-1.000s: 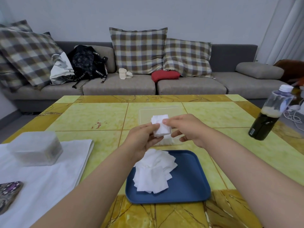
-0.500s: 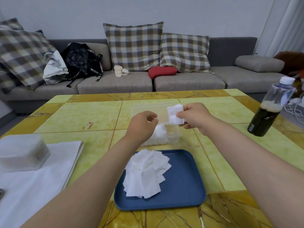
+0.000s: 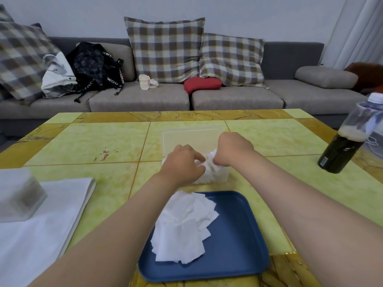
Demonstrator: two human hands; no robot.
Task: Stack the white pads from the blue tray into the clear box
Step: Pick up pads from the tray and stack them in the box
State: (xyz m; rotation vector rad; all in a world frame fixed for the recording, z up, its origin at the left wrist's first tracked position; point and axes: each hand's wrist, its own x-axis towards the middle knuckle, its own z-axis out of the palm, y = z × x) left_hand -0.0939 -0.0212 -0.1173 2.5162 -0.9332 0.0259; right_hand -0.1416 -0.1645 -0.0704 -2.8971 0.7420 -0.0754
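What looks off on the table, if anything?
Red-brown smears stain the yellow-green tiled table left of the clear plastic box. The white pads on the blue plastic tray lie in a loose, fanned heap, edges unaligned. Nothing spilled or damaged.

The gripped pad (image 3: 211, 162) is white. Nearer than the grip, white pads (image 3: 182, 228) lie on a blue tray (image 3: 238, 245). Underneath is a yellow-green marbled table (image 3: 93, 141), and beyond are brown-grey checked cushions (image 3: 165, 48).

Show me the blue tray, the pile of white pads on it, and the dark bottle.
blue tray (image 3: 238, 243), head view, bare floor right of the pads.
pile of white pads (image 3: 182, 226), head view, middle of the pile.
dark bottle (image 3: 341, 154), head view, dark lower body.
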